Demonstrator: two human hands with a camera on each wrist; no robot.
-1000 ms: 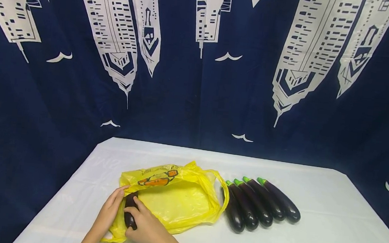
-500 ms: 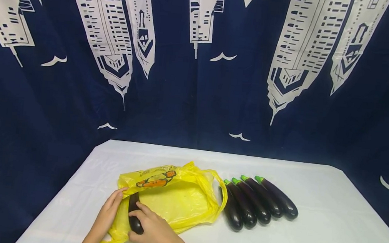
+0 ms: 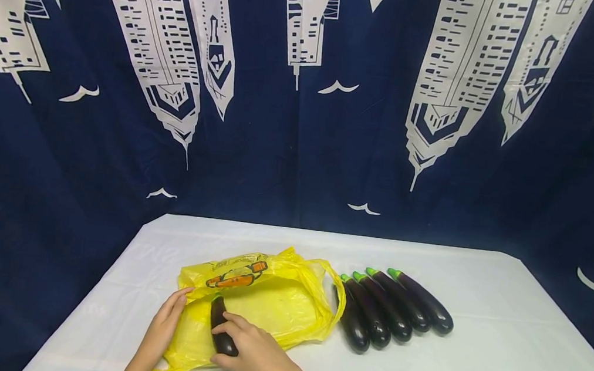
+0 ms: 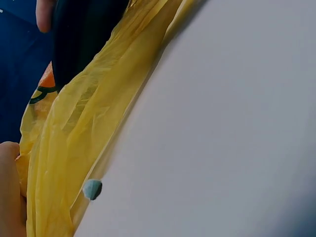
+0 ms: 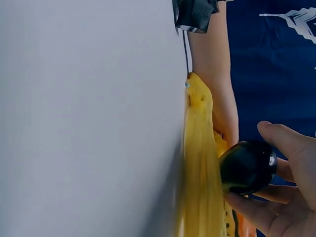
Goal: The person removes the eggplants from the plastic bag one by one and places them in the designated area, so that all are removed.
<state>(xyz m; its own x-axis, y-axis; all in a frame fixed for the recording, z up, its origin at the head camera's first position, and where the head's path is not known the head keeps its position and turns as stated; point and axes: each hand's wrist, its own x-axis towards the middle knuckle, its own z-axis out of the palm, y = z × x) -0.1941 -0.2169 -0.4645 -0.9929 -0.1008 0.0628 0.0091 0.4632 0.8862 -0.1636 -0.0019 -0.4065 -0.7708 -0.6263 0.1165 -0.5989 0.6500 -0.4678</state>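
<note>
A yellow plastic bag [image 3: 278,310] lies on its side, its mouth facing me. My right hand [image 3: 258,353] grips a dark purple eggplant [image 3: 219,314] within the bag's mouth, thumb and fingers round its lower end. The green stem end points away from me, by the upper flap. On the left edge of the mouth, my left hand [image 3: 164,321] holds the plastic at its fingertips. The right wrist view shows the eggplant's rounded end [image 5: 249,168] between the thumb and fingers. In the left wrist view, the eggplant [image 4: 81,39] shows dark behind the bag's side.
To the right of the bag, several eggplants [image 3: 397,312] lie side by side, green stems away from me. One bag handle [image 3: 340,295] overlaps the nearest. They rest on a white-covered table [image 3: 516,346]. Behind it hangs a navy cloth [image 3: 298,168] with white buildings.
My right hand has shifted the eggplant rightward, away from the left edge of the bag's mouth, and its green stem end now shows. My left hand keeps its place on the bag.
</note>
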